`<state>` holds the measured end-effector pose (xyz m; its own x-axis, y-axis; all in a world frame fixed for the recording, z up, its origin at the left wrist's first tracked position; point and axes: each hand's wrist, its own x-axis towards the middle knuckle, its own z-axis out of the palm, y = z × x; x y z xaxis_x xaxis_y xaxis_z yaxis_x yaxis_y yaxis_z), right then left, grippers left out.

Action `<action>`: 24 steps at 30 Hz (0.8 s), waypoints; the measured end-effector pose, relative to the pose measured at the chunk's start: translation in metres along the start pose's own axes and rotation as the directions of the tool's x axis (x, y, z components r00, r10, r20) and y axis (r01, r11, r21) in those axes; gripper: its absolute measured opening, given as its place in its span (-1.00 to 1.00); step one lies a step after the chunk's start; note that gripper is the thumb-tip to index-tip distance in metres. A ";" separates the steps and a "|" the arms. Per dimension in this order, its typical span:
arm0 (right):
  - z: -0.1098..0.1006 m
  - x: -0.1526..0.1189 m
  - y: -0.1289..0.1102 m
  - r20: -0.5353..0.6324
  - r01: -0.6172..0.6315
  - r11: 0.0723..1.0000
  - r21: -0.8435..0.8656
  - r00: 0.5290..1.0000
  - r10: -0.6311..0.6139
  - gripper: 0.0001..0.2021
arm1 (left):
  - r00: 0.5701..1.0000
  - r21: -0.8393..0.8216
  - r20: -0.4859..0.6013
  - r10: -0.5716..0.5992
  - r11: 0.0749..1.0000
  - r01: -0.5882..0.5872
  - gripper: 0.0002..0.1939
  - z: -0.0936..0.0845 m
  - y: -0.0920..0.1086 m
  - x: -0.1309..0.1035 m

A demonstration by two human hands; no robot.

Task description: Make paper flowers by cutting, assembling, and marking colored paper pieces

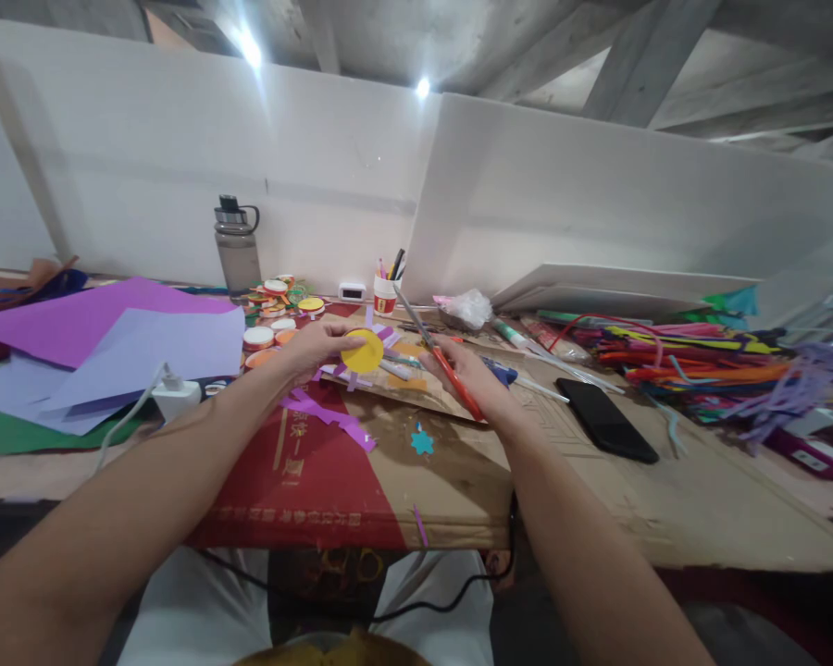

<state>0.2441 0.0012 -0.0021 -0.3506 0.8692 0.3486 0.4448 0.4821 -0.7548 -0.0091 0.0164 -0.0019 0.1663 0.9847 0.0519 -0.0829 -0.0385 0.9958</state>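
Note:
My left hand [319, 347] pinches a yellow disc [362, 351] by its left edge, above the cardboard. Short purple strips stick out around the disc, above, below and to the right; how they are fixed is hidden. In my right hand [478, 375] is a pair of scissors [454, 377] with red-orange handles, blades pointing up and left, apart from the disc. Whether the blades are parted is hard to see. Below the hands, a teal flower-shaped cutout [422, 440] and purple paper scraps [329, 418] lie on the cardboard [458, 486].
Purple sheets [173, 351] and a white charger [176, 396] are left. Behind stand a water bottle [237, 250] and a pen cup [384, 294]. Several round pieces [258, 339] lie near my left wrist. A black phone [605, 419] and coloured pipe cleaners [687, 361] are right.

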 end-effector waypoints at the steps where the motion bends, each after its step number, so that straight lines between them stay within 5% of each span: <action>1: -0.002 -0.001 0.000 0.039 0.000 1.000 0.000 0.999 0.000 -0.67 | 1.000 0.013 0.020 -0.017 1.000 0.017 -0.70 -0.002 0.001 0.000; 6: -0.011 -0.007 0.001 0.217 -0.100 0.993 0.060 0.972 0.085 -0.63 | 0.994 -0.011 0.077 -0.079 0.997 0.080 -0.67 -0.006 0.003 -0.001; 12: -0.017 -0.007 0.006 0.319 -0.117 0.993 0.009 0.941 0.108 -0.61 | 0.998 -0.070 -0.003 -0.059 0.996 0.058 -0.71 -0.006 0.000 -0.002; 19: -0.019 -0.010 0.003 0.378 -0.154 0.988 -0.014 0.914 0.148 -0.64 | 0.985 0.180 0.146 -0.098 0.981 0.071 -0.66 -0.003 0.009 -0.007; 24: -0.021 -0.009 -0.002 0.336 -0.100 0.994 -0.043 0.936 0.109 -0.62 | 0.988 0.166 0.124 -0.087 0.984 0.066 -0.71 -0.002 0.010 -0.008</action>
<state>0.2637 -0.0056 0.0077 -0.5563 0.8290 0.0573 0.5130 0.3968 -0.7612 -0.0131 0.0080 0.0075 0.2933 0.9557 -0.0258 0.0923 -0.0014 0.9957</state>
